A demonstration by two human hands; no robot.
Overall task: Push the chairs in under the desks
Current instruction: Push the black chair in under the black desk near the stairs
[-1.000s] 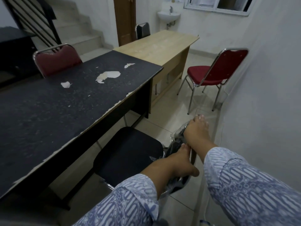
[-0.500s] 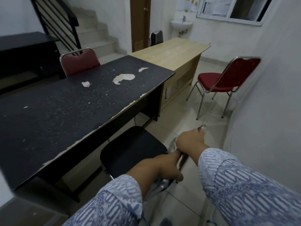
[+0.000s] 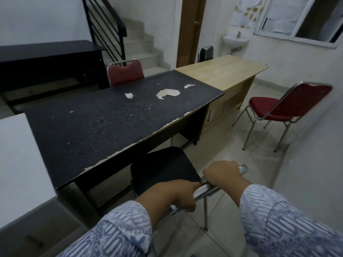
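While the black chair [image 3: 163,167] stood at 6 o'clock in the view, its seat met the near edge of the black desk [image 3: 111,117], and the seat's front corner lay hidden beneath the peeling desktop. A second before, slightly more of the seat seemed to show clear of that edge, though the head camera had also risen. The grip had changed: both hands, earlier staggered down the plastic-wrapped backrest, were now side by side on the chrome top rail [image 3: 207,190]. The left hand [image 3: 172,193] had its fingers curled round the rail with the thumb lying along it. At its 1 o'clock the right hand [image 3: 222,173] was clamped over the rail in a fist.

Judged from this, the first chair was only partly home — most of the seat still showed outside the desk, so the push had further to run. A red chair [image 3: 274,108] at 3 o'clock stood well apart from the wooden desk [image 3: 222,71], untouched. Another red chair [image 3: 126,72] at 11 o'clock sat close against the black desk's far side.
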